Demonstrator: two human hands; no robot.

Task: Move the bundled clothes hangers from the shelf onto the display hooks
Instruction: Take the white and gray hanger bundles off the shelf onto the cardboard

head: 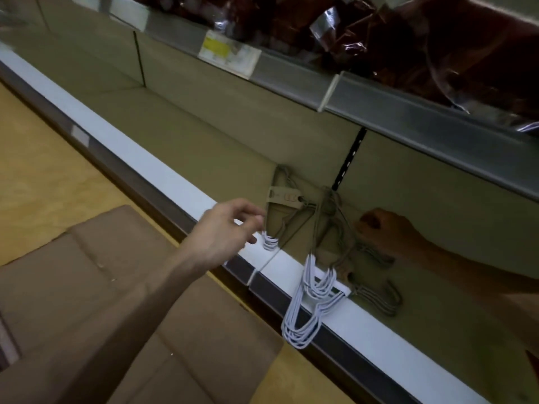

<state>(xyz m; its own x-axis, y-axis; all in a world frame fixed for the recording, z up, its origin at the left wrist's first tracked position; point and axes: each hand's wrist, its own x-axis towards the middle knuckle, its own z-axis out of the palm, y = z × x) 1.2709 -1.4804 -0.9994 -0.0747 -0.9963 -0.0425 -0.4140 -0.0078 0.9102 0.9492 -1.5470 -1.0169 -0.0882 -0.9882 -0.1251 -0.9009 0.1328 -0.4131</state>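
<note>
Several bundles of white wire hangers lie on the low shelf (180, 132). One bundle (284, 196) with a paper band lies flat towards the back. A second bundle (309, 310) hangs over the white shelf edge (358, 319). A third (376, 298) lies in shadow to the right. My left hand (230, 231) hovers with fingers apart, its fingertips right beside the banded bundle's near corner. My right hand (385, 228) is deep in the shelf's shadow, closed in a fist around the wires at the top of the overhanging bundle. No display hooks are in view.
A brown cardboard box (122, 287) stands on the yellow floor under my left forearm. The upper shelf (408, 112) carries dark red plastic-wrapped packs (466, 48) and a price label (227, 53). A slotted upright (350, 158) runs down the back panel.
</note>
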